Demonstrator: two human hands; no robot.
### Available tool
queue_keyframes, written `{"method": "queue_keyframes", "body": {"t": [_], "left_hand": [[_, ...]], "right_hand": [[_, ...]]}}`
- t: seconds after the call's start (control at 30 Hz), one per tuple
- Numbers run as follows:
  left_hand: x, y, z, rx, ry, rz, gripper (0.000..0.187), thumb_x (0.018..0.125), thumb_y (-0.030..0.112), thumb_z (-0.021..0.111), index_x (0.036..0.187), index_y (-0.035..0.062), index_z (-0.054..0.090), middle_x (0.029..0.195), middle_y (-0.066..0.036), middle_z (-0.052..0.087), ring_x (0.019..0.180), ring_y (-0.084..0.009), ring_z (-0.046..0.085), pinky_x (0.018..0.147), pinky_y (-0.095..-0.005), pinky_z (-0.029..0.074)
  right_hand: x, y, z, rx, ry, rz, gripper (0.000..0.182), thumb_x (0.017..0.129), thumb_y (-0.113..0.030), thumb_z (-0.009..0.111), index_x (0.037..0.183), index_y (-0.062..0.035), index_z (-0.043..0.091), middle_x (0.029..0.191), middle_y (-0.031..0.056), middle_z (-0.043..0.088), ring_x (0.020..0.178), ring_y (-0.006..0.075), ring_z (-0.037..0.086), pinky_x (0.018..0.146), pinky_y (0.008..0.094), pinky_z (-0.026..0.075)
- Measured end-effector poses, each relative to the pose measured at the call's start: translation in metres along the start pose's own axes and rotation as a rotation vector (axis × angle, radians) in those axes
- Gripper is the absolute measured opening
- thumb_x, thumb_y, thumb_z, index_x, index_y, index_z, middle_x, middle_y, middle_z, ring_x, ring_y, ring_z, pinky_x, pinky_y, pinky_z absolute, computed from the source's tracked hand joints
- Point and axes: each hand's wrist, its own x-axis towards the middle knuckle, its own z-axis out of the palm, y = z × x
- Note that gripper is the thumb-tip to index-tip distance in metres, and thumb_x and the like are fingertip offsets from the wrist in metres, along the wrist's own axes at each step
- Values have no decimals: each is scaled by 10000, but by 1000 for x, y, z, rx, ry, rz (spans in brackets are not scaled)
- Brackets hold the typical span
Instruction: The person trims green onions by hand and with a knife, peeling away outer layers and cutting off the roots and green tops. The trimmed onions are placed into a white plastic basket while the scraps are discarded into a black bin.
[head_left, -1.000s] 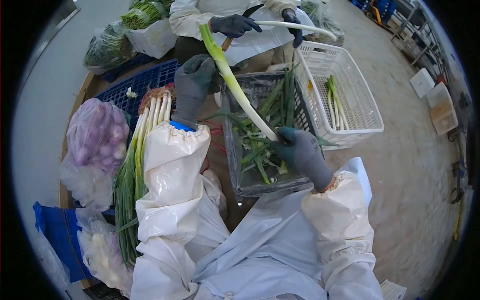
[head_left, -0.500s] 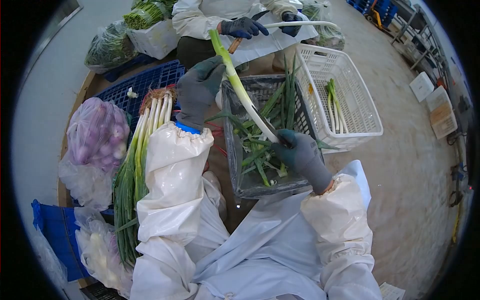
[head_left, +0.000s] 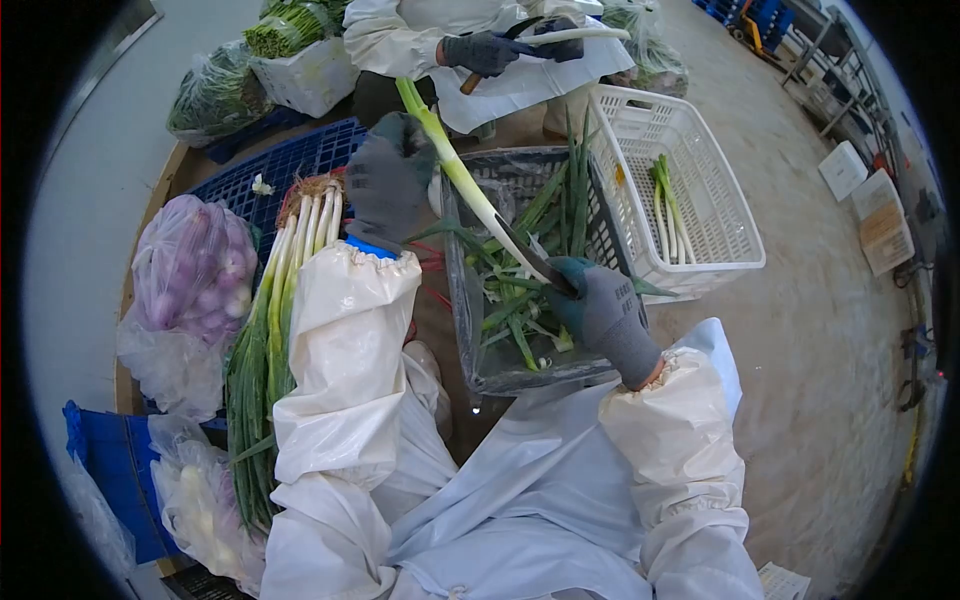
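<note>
My left hand [head_left: 390, 185], in a grey glove, is closed round a long green onion [head_left: 465, 185] near its green upper part. The onion slants down to the right, its white end towards my right hand [head_left: 608, 310]. That hand, gloved as well, is closed on a knife whose handle is hidden in the palm. Its dark blade [head_left: 530, 258] lies along the white end of the onion. Below both hands is a dark crate [head_left: 465, 320] lined with plastic, holding cut green leaves [head_left: 515, 325].
A bundle of green onions [head_left: 290, 270] lies on a blue pallet [head_left: 225, 185] at left, beside bagged purple onions [head_left: 195, 265]. A white crate [head_left: 735, 215] with a few green onions stands right. Opposite, a co-worker's gloved hands [head_left: 485, 52] hold another onion and a knife.
My left hand and the green onion have shifted slightly left. More of my knife's blade shows along the white end. The co-worker's knife and onion have moved too.
</note>
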Motion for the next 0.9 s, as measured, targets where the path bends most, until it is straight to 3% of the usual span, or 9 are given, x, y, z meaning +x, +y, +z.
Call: {"method": "queue_keyframes", "body": {"t": [0.1, 0.2, 0.3, 0.4, 0.5, 0.63, 0.73, 0.77, 0.9], "left_hand": [[7, -16, 4, -95, 193, -141, 141, 867, 181, 658, 903, 45, 651, 802, -91, 670, 714, -182, 652, 642, -331, 521], [8, -28, 3, -845, 185, -474, 165, 894, 181, 643, 950, 27, 658, 821, -85, 678, 725, -165, 649, 659, -322, 539], [6, -37, 9, -903, -35, -503, 233, 917, 198, 616, 1064, 18, 637, 925, -107, 685, 780, -191, 663, 721, -339, 560], [4, 4, 5, -1329, -510, -800, 337, 923, 234, 603, 1176, 13, 582, 1030, -121, 670, 854, -208, 667, 782, -353, 563], [-9, 22, 19, -1508, -738, -748, 361, 936, 254, 578, 1201, 11, 553, 1092, -128, 652, 912, -225, 663, 831, -363, 558], [-16, 47, 17, -1378, -608, -678, 382, 912, 258, 614, 1185, -1, 548, 1061, -120, 653, 893, -201, 659, 821, -339, 559], [-18, 54, 21, -1201, -604, -638, 373, 889, 248, 647, 1148, -10, 568, 1001, -106, 663, 850, -173, 654, 777, -297, 544], [-21, 58, 25, -1127, -626, -633, 367, 882, 238, 656, 1137, -13, 575, 979, -100, 666, 833, -163, 651, 759, -284, 536], [-45, 88, 38, -902, -699, -547, 328, 828, 164, 716, 1081, -18, 615, 914, -79, 672, 792, -127, 632, 722, -254, 506]], "right_hand": [[0, -2, -1, 40, -17, 44, 203, 818, -194, 650, 994, -95, 669, 854, 153, 658, 758, 343, 647, 654, 411, 507], [0, 0, -1, 98, -22, 93, 236, 811, -216, 660, 1007, -87, 668, 856, 154, 658, 768, 340, 647, 671, 405, 507], [3, -2, 0, 131, -46, 175, 283, 802, -245, 679, 1031, -79, 670, 860, 155, 662, 768, 328, 654, 686, 390, 509], [3, 8, 11, 253, -17, 189, 318, 797, -261, 695, 1055, -76, 671, 862, 157, 668, 759, 293, 663, 696, 368, 508], [3, 19, 18, 386, -68, 246, 341, 796, -259, 699, 1075, -67, 668, 866, 162, 670, 747, 256, 665, 701, 346, 507], [4, 12, 6, 403, -19, 307, 310, 809, -200, 695, 1077, -47, 667, 876, 139, 681, 736, 170, 650, 701, 306, 508], [14, 14, 3, 701, 276, 343, 267, 825, -142, 695, 1065, -26, 674, 884, 91, 695, 738, 120, 627, 696, 279, 510], [14, 12, -4, 809, 346, 341, 275, 831, -98, 696, 1092, -14, 668, 945, 60, 691, 804, 87, 602, 722, 255, 504], [18, -5, -33, 713, 412, 325, 384, 820, -104, 711, 1179, 5, 627, 1049, 70, 668, 905, 95, 587, 781, 244, 487]]}}
